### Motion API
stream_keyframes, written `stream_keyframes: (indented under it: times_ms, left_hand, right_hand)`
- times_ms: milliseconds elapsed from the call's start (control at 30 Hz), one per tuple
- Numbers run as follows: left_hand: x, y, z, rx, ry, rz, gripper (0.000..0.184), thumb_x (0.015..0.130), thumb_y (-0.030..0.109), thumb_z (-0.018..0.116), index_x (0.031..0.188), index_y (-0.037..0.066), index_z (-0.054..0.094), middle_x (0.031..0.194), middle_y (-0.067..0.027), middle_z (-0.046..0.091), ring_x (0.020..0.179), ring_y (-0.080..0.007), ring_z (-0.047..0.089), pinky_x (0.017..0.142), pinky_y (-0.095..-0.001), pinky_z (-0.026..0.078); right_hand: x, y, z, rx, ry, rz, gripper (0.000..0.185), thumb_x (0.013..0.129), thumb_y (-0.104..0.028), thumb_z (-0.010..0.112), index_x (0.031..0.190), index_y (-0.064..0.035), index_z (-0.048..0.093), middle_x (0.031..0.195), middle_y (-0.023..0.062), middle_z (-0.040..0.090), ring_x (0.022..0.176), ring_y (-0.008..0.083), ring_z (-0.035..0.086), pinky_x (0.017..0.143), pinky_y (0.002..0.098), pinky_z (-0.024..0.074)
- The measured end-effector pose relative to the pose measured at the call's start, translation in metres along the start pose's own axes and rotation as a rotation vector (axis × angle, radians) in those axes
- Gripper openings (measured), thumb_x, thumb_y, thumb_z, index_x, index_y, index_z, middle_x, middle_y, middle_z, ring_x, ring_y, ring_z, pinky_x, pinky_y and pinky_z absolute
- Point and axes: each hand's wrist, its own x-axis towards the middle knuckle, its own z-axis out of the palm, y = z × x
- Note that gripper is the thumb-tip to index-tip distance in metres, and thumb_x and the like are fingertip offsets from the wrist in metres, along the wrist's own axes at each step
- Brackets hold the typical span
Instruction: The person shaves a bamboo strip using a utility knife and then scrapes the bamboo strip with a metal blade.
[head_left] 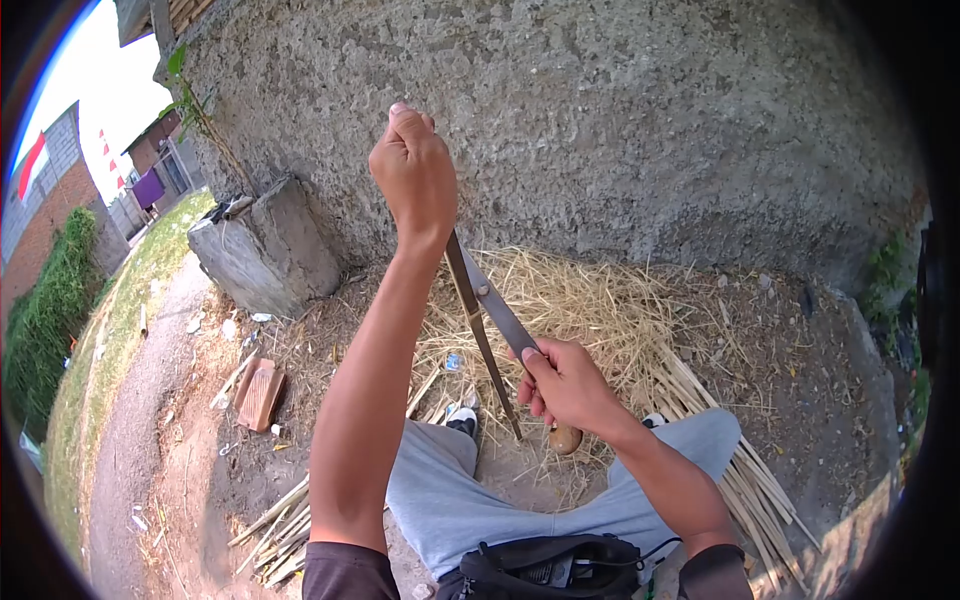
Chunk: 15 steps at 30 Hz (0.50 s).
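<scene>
My left hand (412, 165) is raised in front of the wall, fingers closed. A narrow, dark bamboo strip (478, 322) with a pale node slants down from behind my left wrist; its upper end is hidden by that hand and wrist. My right hand (568, 385) is closed around a long knife (505, 318), whose rounded wooden handle end (565, 438) shows below the fingers. The grey blade has a round spot partway along and points up and left. It crosses or lies close beside the strip near my left wrist; contact cannot be made out.
Straw-like shavings (590, 300) cover the ground at the foot of the rough wall (600, 140). Pale strips lie in bundles at right (765, 490) and left (285, 530). A concrete block (270, 250) and a reddish-brown piece (260, 395) are at left. A black bag (550, 570) rests on my lap.
</scene>
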Motion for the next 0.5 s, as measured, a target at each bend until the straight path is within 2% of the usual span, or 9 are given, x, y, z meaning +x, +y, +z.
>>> stream_keyframes:
  times_ms: [67,200,267,300,367,400,467,500]
  left_hand:
    - [-0.001,0.004,0.000,-0.003,0.019,-0.028,0.052,0.106,0.034,0.034,0.062,0.008,0.044,0.052,0.0036,0.038,0.047,-0.0058,0.032,0.044,-0.0286,0.025]
    - [-0.002,0.004,-0.003,-0.018,0.015,-0.024,0.052,0.105,0.034,0.034,0.061,0.008,0.043,0.052,0.0039,0.038,0.047,-0.0060,0.032,0.044,-0.0286,0.025]
    - [-0.003,0.005,-0.001,-0.024,0.001,-0.010,0.052,0.105,0.033,0.034,0.060,0.008,0.042,0.052,0.0033,0.038,0.047,-0.0066,0.031,0.045,-0.0297,0.025]
    - [-0.004,0.004,0.001,-0.023,0.001,-0.009,0.052,0.105,0.033,0.034,0.060,0.008,0.042,0.052,0.0033,0.038,0.047,-0.0066,0.031,0.045,-0.0297,0.025]
    - [-0.007,0.002,0.008,-0.026,-0.043,0.039,0.047,0.104,0.036,0.037,0.069,0.008,0.051,0.053,0.0033,0.043,0.044,-0.0044,0.036,0.040,-0.0232,0.027]
    - [-0.009,0.002,0.013,-0.024,-0.042,0.040,0.047,0.104,0.036,0.037,0.069,0.008,0.051,0.053,0.0033,0.043,0.044,-0.0044,0.036,0.040,-0.0232,0.027]
    - [-0.012,0.004,0.022,0.061,-0.029,0.114,0.047,0.105,0.035,0.037,0.069,0.007,0.051,0.054,0.0035,0.043,0.046,-0.0041,0.036,0.041,-0.0232,0.028]
    - [-0.012,0.004,0.022,0.028,-0.058,0.076,0.048,0.105,0.035,0.036,0.069,0.007,0.051,0.054,0.0035,0.042,0.046,-0.0042,0.037,0.042,-0.0234,0.029]
  right_hand:
    - [0.003,0.004,0.002,0.023,-0.014,0.006,0.026,0.103,-0.017,0.040,0.103,0.0027,0.057,0.068,0.0067,0.061,0.049,0.0086,0.055,0.043,0.0245,0.0453]
    - [0.016,0.020,0.001,0.036,0.011,-0.021,0.029,0.103,-0.018,0.040,0.109,0.0015,0.060,0.068,0.0051,0.061,0.049,0.0087,0.053,0.044,0.0268,0.0448]
    - [0.028,0.029,0.001,-0.274,0.168,-0.193,0.023,0.099,-0.015,0.045,0.096,0.0015,0.060,0.064,0.0065,0.059,0.048,0.0125,0.053,0.049,0.0342,0.0442]
    - [0.028,0.022,0.001,-0.273,0.167,-0.194,0.023,0.099,-0.015,0.045,0.096,0.0015,0.060,0.064,0.0065,0.059,0.048,0.0125,0.053,0.049,0.0342,0.0442]
    - [0.030,0.002,0.004,-0.449,0.165,-0.056,0.023,0.094,-0.013,0.047,0.099,0.0069,0.058,0.064,0.0178,0.060,0.058,0.0279,0.063,0.061,0.0437,0.0488]
    - [0.033,0.002,0.008,-0.448,0.163,-0.058,0.023,0.094,-0.013,0.047,0.099,0.0069,0.058,0.064,0.0178,0.060,0.058,0.0279,0.063,0.061,0.0437,0.0488]
    - [0.039,0.005,0.015,-0.578,0.166,-0.182,0.023,0.093,-0.011,0.046,0.098,0.0065,0.059,0.069,0.0235,0.062,0.067,0.0351,0.065,0.068,0.0473,0.0479]
    - [0.038,0.004,0.015,-0.577,0.169,-0.182,0.023,0.093,-0.011,0.046,0.098,0.0065,0.059,0.069,0.0235,0.062,0.067,0.0351,0.065,0.068,0.0473,0.0479]
